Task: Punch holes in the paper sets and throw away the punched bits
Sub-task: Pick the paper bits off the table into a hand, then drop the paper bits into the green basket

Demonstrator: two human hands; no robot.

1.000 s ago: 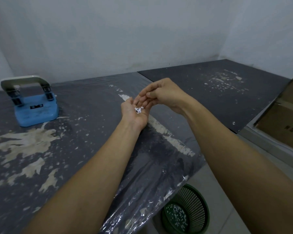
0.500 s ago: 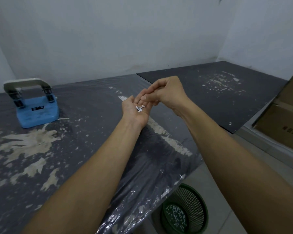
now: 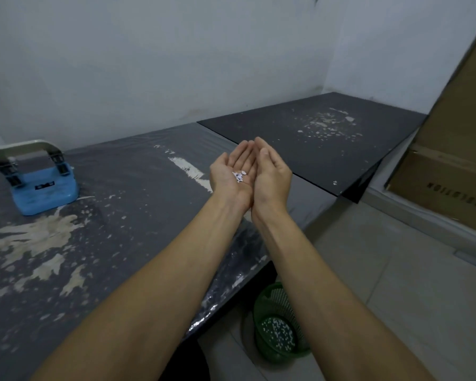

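My left hand [image 3: 230, 174] is held palm up above the table's right edge, fingers straight, with a small heap of white punched paper bits [image 3: 239, 176] lying in the palm. My right hand [image 3: 272, 176] stands on edge right beside it, fingers straight, its side against the left palm like a wall. A blue hole punch [image 3: 40, 180] with a grey lever sits at the far left of the table. No paper sets are in view.
A green mesh waste basket [image 3: 279, 323] with white bits in its bottom stands on the tiled floor below the table edge. The dark, plastic-covered table [image 3: 107, 215] is scuffed. A second dark board [image 3: 313, 141] lies beyond. Cardboard boxes [image 3: 448, 171] stand at the right.
My right hand has stopped pinching over the left palm and opened flat beside it. Both hands have shifted right, toward the table edge above the basket.
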